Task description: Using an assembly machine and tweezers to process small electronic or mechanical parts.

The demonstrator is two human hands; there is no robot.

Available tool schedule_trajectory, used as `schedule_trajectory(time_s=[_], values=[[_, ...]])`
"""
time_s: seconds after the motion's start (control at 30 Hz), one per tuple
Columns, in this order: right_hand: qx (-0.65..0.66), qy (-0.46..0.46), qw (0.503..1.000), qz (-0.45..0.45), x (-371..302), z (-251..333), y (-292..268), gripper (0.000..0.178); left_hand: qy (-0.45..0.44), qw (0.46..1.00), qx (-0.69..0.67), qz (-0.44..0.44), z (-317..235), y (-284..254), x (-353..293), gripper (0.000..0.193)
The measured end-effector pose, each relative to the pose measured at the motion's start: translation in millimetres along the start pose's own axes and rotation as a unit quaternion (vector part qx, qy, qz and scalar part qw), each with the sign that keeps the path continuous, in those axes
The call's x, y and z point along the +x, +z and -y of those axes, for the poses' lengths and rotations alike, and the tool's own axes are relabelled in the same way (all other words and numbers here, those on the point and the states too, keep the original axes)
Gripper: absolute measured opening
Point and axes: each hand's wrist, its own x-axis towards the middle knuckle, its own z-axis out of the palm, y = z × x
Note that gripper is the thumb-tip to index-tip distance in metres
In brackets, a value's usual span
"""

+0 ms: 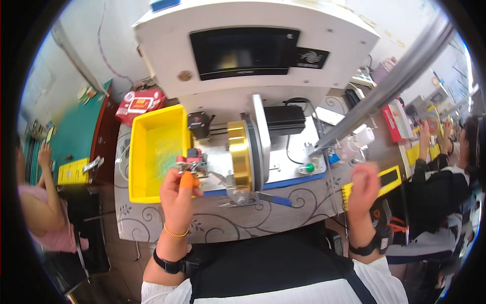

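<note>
My left hand (177,200), with an orange finger cot (188,179) on one digit, is at the small red-and-metal mechanism (192,161) on the machine's front left. Its fingertips are pinched together there, and what lies between them is too small to make out. Just right of that hand stands a gold-coloured wheel (238,157) mounted upright on a shaft, with a metal bracket (239,191) in front of it. My right hand (363,190) is raised off to the right, away from the machine. Motion smears its fingers, so their hold does not show.
A yellow bin (157,121) with thin greenish strands stands left of the mechanism. Blue-handled pliers (273,198) lie at the front edge. The white machine housing (162,35) carries a dark screen (243,50). A metal pole (385,86) slants across the right. People sit on both sides.
</note>
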Motion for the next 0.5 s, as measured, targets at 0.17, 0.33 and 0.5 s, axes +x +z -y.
schedule_trajectory(time_s=[0.17,0.33,0.5], values=[[-0.056,0.216,0.974,-0.031,51,-17,-9,0.034,0.005,1.0,0.023,-0.016,-4,2,1,0.008],[-0.218,0.177,0.959,0.028,52,-43,-8,0.033,-0.022,0.999,0.042,0.003,-9,5,-1,0.009],[-0.13,0.206,0.969,-0.042,53,-59,-38,0.032,-0.1,0.993,-0.068,0.002,-24,6,-13,0.016]])
